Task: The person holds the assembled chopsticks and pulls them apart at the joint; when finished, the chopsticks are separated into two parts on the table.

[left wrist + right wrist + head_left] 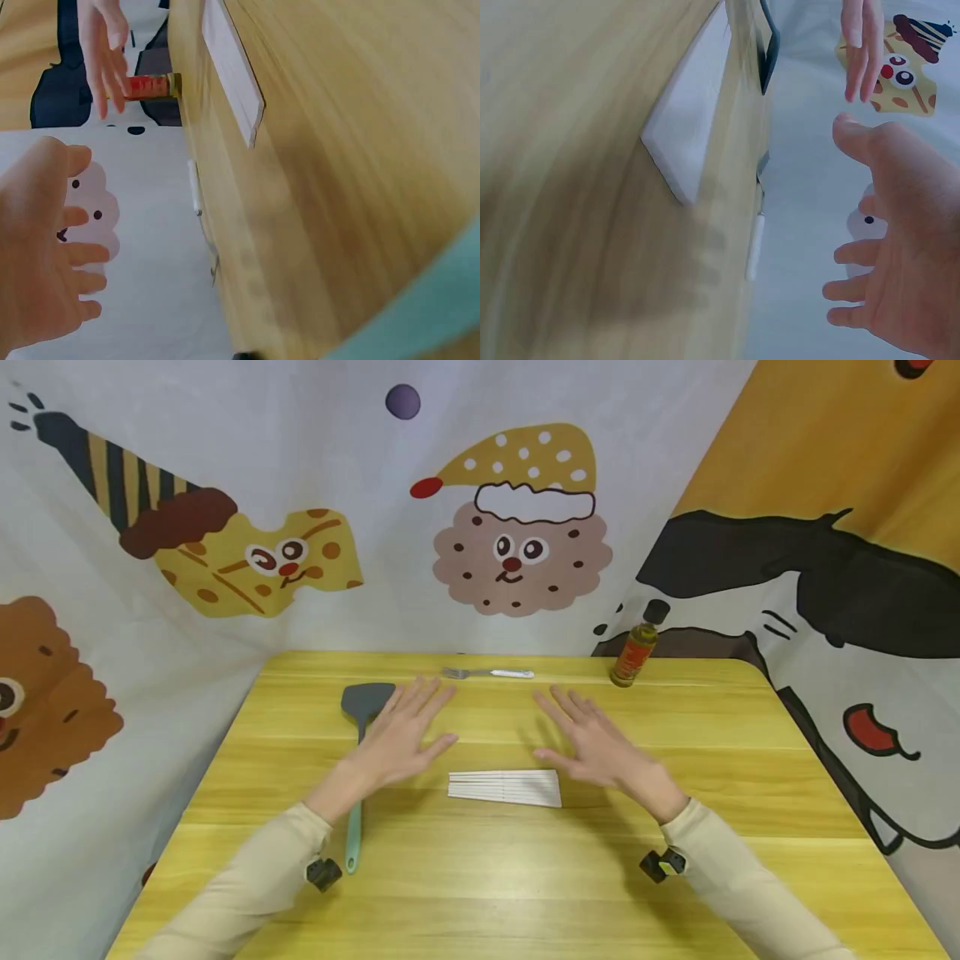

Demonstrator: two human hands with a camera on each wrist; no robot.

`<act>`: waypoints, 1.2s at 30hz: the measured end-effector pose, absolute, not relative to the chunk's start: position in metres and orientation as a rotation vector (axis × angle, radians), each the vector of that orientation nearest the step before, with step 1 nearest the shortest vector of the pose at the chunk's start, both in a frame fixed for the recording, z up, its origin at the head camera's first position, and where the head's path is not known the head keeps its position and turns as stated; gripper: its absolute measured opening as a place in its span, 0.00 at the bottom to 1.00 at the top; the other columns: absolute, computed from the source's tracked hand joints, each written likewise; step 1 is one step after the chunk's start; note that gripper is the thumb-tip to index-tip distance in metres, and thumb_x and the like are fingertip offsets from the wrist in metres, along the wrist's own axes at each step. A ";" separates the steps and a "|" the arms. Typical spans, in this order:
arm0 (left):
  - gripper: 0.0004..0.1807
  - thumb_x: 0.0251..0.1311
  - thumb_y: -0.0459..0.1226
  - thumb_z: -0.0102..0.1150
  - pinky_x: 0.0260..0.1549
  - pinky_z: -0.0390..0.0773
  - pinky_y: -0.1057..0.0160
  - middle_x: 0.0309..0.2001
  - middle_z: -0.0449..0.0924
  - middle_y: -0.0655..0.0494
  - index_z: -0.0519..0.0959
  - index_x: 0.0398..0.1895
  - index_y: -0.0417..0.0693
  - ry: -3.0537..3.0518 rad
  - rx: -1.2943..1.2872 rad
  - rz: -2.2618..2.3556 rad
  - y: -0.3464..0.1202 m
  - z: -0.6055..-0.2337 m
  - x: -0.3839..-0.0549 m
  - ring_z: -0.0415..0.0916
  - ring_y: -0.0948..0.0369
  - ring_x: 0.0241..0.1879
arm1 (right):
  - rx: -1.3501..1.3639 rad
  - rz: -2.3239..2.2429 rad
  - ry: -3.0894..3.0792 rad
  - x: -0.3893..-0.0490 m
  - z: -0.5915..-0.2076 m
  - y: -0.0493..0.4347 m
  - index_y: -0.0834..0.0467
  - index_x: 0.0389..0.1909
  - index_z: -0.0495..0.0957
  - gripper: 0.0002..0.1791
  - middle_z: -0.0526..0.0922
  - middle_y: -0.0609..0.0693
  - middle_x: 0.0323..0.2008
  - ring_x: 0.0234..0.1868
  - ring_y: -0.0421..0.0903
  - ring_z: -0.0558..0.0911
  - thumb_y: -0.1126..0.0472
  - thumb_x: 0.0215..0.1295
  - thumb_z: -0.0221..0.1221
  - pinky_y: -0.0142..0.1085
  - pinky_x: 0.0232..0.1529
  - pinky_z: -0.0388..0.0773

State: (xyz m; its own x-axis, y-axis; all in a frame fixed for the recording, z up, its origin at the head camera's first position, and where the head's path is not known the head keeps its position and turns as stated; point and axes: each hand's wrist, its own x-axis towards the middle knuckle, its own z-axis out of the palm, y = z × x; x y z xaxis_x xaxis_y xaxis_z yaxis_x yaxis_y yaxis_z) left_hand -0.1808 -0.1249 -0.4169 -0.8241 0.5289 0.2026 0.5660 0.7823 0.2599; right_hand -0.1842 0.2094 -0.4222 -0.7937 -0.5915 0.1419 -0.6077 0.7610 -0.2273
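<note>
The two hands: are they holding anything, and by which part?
Nothing is held: the left hand and the right hand are both empty.

spatula (367, 699): middle of handle hidden behind left wrist (347, 785) | bottle (635, 652): label lettering too small to read | sleeves (247, 881): cut off at head view's bottom

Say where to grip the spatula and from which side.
Likely by its green handle, from above with the left hand, fingers closing across it: the handle is slim and lies at the near end on the table, while the broad grey blade is at the far end.
</note>
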 end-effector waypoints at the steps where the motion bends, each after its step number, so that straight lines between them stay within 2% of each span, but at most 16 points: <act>1: 0.39 0.73 0.55 0.51 0.77 0.45 0.39 0.79 0.53 0.40 0.57 0.79 0.47 -2.841 -0.885 -0.494 -0.123 -0.420 -0.182 0.47 0.40 0.79 | 0.988 0.443 -2.890 -0.184 -0.425 0.208 0.53 0.81 0.48 0.48 0.52 0.68 0.78 0.74 0.74 0.58 0.40 0.70 0.59 0.69 0.72 0.56; 5: 0.37 0.71 0.49 0.57 0.76 0.51 0.39 0.74 0.64 0.38 0.62 0.76 0.42 -2.834 -0.900 -0.585 -0.112 -0.434 -0.184 0.59 0.40 0.75 | 1.002 0.605 -2.891 -0.185 -0.438 0.202 0.56 0.80 0.52 0.46 0.58 0.70 0.75 0.72 0.71 0.65 0.47 0.69 0.63 0.64 0.71 0.63; 10: 0.33 0.70 0.44 0.60 0.73 0.63 0.45 0.70 0.70 0.41 0.65 0.73 0.40 -2.904 -0.891 -0.773 -0.101 -0.449 -0.184 0.67 0.44 0.71 | 1.005 0.805 -2.902 -0.187 -0.455 0.192 0.60 0.75 0.62 0.38 0.71 0.65 0.69 0.67 0.64 0.74 0.54 0.69 0.65 0.56 0.67 0.73; 15: 0.25 0.70 0.40 0.59 0.66 0.75 0.51 0.63 0.76 0.46 0.72 0.67 0.40 -2.956 -0.904 -0.909 -0.089 -0.461 -0.185 0.75 0.49 0.63 | 1.073 0.866 -2.817 -0.191 -0.470 0.180 0.66 0.64 0.74 0.28 0.82 0.61 0.56 0.54 0.56 0.83 0.62 0.65 0.67 0.49 0.56 0.82; 19: 0.18 0.68 0.35 0.62 0.56 0.81 0.58 0.53 0.81 0.49 0.79 0.58 0.39 -2.950 -0.951 -0.944 -0.081 -0.470 -0.187 0.80 0.54 0.53 | 1.098 0.892 -2.801 -0.193 -0.479 0.174 0.64 0.52 0.81 0.18 0.85 0.57 0.44 0.43 0.49 0.84 0.66 0.62 0.68 0.41 0.46 0.85; 23: 0.11 0.64 0.31 0.64 0.48 0.83 0.65 0.44 0.83 0.52 0.83 0.49 0.40 -2.947 -0.988 -0.985 -0.074 -0.475 -0.188 0.81 0.59 0.44 | 1.084 0.889 -2.827 -0.194 -0.485 0.172 0.60 0.43 0.84 0.10 0.85 0.50 0.38 0.37 0.43 0.83 0.66 0.61 0.69 0.33 0.41 0.84; 28: 0.05 0.63 0.30 0.64 0.39 0.81 0.68 0.36 0.81 0.55 0.84 0.40 0.42 -2.962 -1.004 -1.005 -0.068 -0.480 -0.189 0.77 0.64 0.36 | 1.082 0.899 -2.816 -0.196 -0.490 0.173 0.58 0.38 0.85 0.05 0.84 0.47 0.33 0.33 0.38 0.80 0.66 0.62 0.68 0.29 0.36 0.81; 36: 0.03 0.63 0.29 0.64 0.34 0.79 0.70 0.33 0.80 0.55 0.85 0.36 0.43 -2.923 -1.004 -0.938 -0.063 -0.488 -0.191 0.76 0.63 0.33 | 1.100 0.880 -2.774 -0.195 -0.494 0.172 0.57 0.35 0.85 0.03 0.82 0.46 0.31 0.31 0.36 0.78 0.66 0.63 0.68 0.28 0.32 0.78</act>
